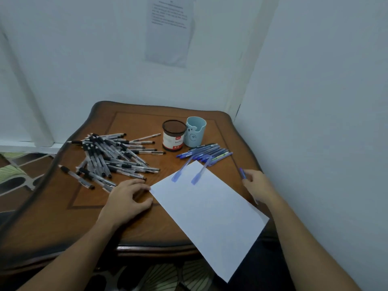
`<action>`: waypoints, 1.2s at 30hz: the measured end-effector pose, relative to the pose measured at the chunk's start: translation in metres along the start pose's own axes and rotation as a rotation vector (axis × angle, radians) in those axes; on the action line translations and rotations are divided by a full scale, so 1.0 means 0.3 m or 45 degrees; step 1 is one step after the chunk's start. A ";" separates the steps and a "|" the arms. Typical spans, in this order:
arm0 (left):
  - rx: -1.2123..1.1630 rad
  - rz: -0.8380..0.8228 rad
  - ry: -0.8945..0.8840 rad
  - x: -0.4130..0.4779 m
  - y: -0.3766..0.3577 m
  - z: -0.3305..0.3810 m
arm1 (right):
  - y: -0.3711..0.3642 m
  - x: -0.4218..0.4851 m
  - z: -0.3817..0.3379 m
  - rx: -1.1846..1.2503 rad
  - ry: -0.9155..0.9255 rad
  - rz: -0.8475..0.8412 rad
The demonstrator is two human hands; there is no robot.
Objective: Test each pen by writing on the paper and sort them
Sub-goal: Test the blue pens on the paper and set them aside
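The pen [241, 172] you are about to test is at centre right of the frame, pinched in your right hand [258, 185]. Only a short blue end shows above the fingers, pointing up and slightly left. Which end that is, tip or cap, cannot be told.

The paper [210, 206] lies just left of that hand. It is a long sheet set on a slant, its long axis running from upper left to lower right, and its lower corner hangs over the table [136, 227] edge. Its right edge passes right beside your wrist, so the right hand is much the nearer one. A short sweep to the left would likely put the pen on bare sheet.

Your left hand [126, 198] rests palm down at the sheet's left corner, fingers loosely spread, fingertips at or touching the edge and gripping nothing. It looks well placed to steady the paper.

Two stray pens [181, 170], blurred, lie across the paper's top corner. You will probably want to write below them. Above sits the blue row [206, 153], then a brown cup [173, 136] and a blue cup [195, 132]. The black pens [113, 156] are heaped at centre left.
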State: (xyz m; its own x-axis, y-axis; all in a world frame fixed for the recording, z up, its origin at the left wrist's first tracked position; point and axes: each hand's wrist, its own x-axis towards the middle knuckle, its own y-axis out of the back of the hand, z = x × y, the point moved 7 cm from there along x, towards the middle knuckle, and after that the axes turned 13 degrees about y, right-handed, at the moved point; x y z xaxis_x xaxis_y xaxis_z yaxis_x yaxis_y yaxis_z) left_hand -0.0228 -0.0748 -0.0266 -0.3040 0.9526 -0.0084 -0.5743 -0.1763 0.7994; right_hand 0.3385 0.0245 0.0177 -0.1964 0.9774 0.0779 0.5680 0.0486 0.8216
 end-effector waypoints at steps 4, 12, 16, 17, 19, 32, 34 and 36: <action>-0.007 0.005 -0.011 0.002 -0.003 0.004 | 0.045 -0.088 0.137 -0.133 -0.072 -0.033; -0.021 0.017 -0.006 -0.002 0.000 0.007 | 0.014 -0.144 0.205 -0.346 -0.057 0.036; -0.026 -0.004 0.006 -0.001 0.000 0.004 | 0.066 -0.122 0.160 -0.530 -0.082 0.200; -0.029 -0.001 0.006 -0.002 0.000 0.005 | 0.074 -0.112 0.119 -0.544 -0.013 0.300; -0.047 0.013 0.007 -0.005 0.003 0.006 | 0.037 -0.074 0.029 -0.371 0.123 0.346; -0.035 -0.009 0.007 -0.009 0.009 0.008 | -0.268 0.171 -0.279 -0.293 0.542 -0.147; -0.027 -0.011 0.014 -0.010 0.009 0.009 | -0.263 0.159 -0.318 -0.416 0.683 -0.074; -0.027 -0.019 0.023 -0.010 0.009 0.008 | -0.268 0.135 -0.353 -0.508 0.767 -0.097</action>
State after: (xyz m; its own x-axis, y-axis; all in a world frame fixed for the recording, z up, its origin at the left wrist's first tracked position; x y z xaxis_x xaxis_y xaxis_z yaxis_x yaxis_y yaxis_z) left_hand -0.0214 -0.0776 -0.0230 -0.3086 0.9507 -0.0312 -0.5951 -0.1674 0.7860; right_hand 0.2002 0.0384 0.0147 -0.6951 0.6860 0.2150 0.2228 -0.0788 0.9717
